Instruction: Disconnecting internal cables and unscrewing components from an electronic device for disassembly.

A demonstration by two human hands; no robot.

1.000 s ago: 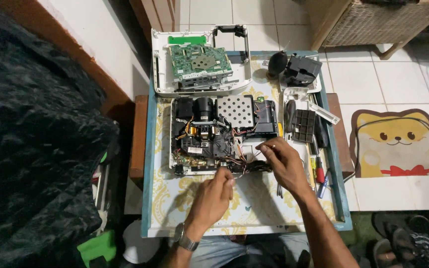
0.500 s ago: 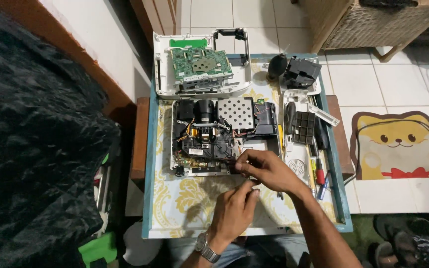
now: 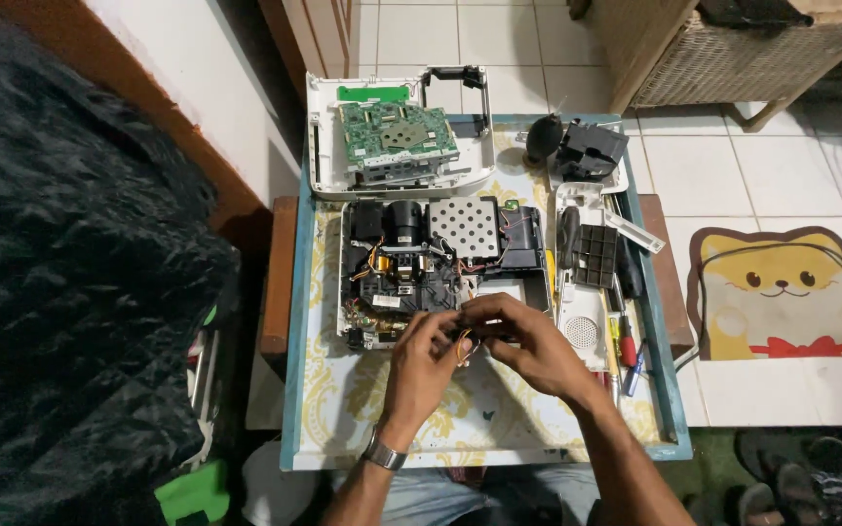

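Here, both hands meet over the front edge of the opened device chassis [image 3: 440, 268], which lies on the patterned desk [image 3: 499, 409]. The left hand [image 3: 421, 365] and the right hand [image 3: 528, 341] have fingers curled together, pinching a small dark part with orange wires [image 3: 465, 341] between them. Just behind the chassis sits a white cover with a green circuit board [image 3: 397, 136]. Screwdrivers [image 3: 626, 341] lie along the right side.
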